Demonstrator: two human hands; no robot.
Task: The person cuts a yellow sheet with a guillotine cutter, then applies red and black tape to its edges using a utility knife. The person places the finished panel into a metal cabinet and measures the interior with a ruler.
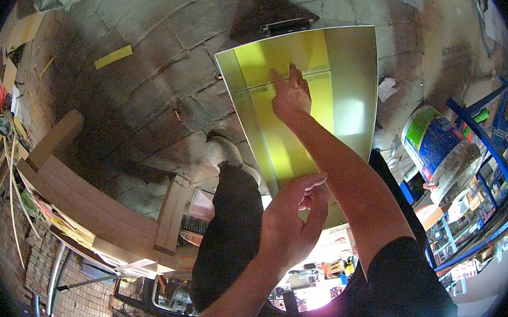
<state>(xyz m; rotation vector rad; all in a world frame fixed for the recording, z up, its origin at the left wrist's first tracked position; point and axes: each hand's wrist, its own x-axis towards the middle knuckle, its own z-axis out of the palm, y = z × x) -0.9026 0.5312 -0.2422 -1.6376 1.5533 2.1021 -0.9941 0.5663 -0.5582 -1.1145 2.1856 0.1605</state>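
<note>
A tilted rectangular panel (354, 83) with bright yellow areas and silvery grey bands lies in front of me, its edges pale. My right hand (294, 94) rests on the yellow part toward the far end, fingers spread, across a thin dark line. Closer to me, over the panel's near end, is my left hand (294, 216). Its fingers are loosely curled with the thumb apart, and nothing shows in them. My right forearm covers part of the panel's middle. A dark-clad leg (231, 217) with a light shoe (224, 150) stands left of the panel.
Grey paving (174, 37) surrounds the panel, with a loose yellow strip (113, 57) lying on it. A long wooden beam (93, 199) stands at the left. To the right are a blue, green and white bucket (434, 141) and a blue metal frame (491, 143).
</note>
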